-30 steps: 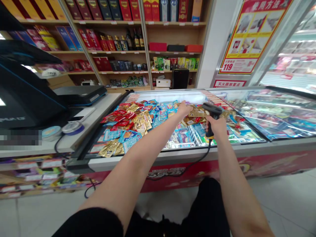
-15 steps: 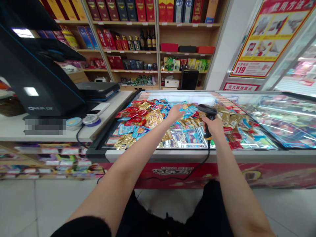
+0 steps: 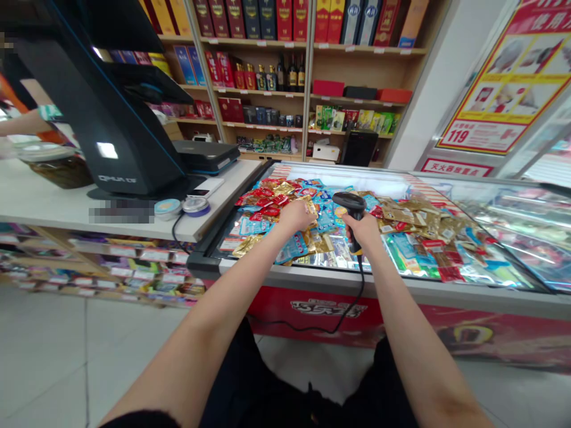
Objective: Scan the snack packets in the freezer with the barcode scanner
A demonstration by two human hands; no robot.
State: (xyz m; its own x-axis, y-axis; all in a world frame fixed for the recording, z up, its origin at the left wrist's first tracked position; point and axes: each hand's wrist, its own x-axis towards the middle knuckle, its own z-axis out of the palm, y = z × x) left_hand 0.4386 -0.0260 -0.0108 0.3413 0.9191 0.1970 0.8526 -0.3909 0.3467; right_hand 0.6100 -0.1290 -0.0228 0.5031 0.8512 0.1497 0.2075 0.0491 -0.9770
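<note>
My right hand (image 3: 366,230) is wrapped round the handle of a black handheld barcode scanner (image 3: 350,203), held over the glass top of a chest freezer (image 3: 263,274). A black cord (image 3: 358,292) hangs from its grip down the freezer's front. To its left, my left hand (image 3: 295,217) is closed on a gold snack packet (image 3: 311,207), partly hidden by the fingers. Around that hand lies a pile of small snack packets in red, blue and gold. More gold and red packets (image 3: 430,223) lie spread to the right of the scanner.
On the left counter stand a black checkout terminal (image 3: 134,142), a flat scale (image 3: 207,156), a phone (image 3: 199,192), two small round tubs (image 3: 196,206) and a large jar (image 3: 56,163). Another person's arm (image 3: 27,122) shows at far left. Shelves of boxes and bottles (image 3: 292,74) stand behind the freezer.
My left hand has drawn back toward me and left, closing on a gold packet. My right hand has moved left with the scanner. The view has turned left, bringing another person's arm into sight.
</note>
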